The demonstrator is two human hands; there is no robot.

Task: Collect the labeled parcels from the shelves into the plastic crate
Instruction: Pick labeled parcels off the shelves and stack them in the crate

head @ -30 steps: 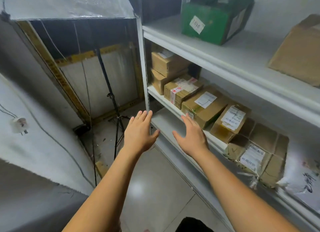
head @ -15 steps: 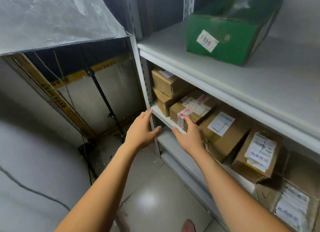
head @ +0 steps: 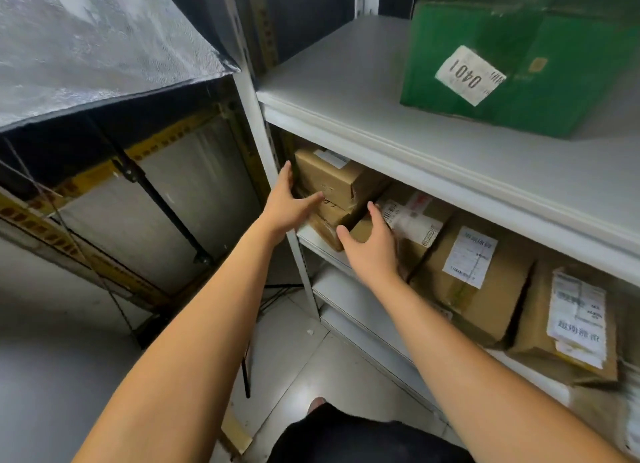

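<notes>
Two small brown cardboard parcels are stacked at the left end of the middle shelf [head: 322, 246]; the top parcel [head: 330, 177] carries a white label. My left hand [head: 289, 204] is open, its fingers at the stack's left side, thumb across the front. My right hand [head: 372, 246] is open too, reaching beside the stack and in front of a taped parcel with a barcode label [head: 414, 222]. Further right stand a brown parcel with a white label [head: 471, 275] and another labeled parcel [head: 571, 327]. No plastic crate is in view.
A green box with a white "0401" label [head: 498, 60] sits on the upper shelf [head: 346, 92]. The white shelf post [head: 266, 157] is just left of my left hand. Left of it stand a silver-covered frame [head: 86, 47] and a black stand [head: 162, 206] on the tiled floor.
Both hands have moved forward and up into the middle shelf, from in front of the shelf edge to the stacked parcels. The view has moved closer to the shelves.
</notes>
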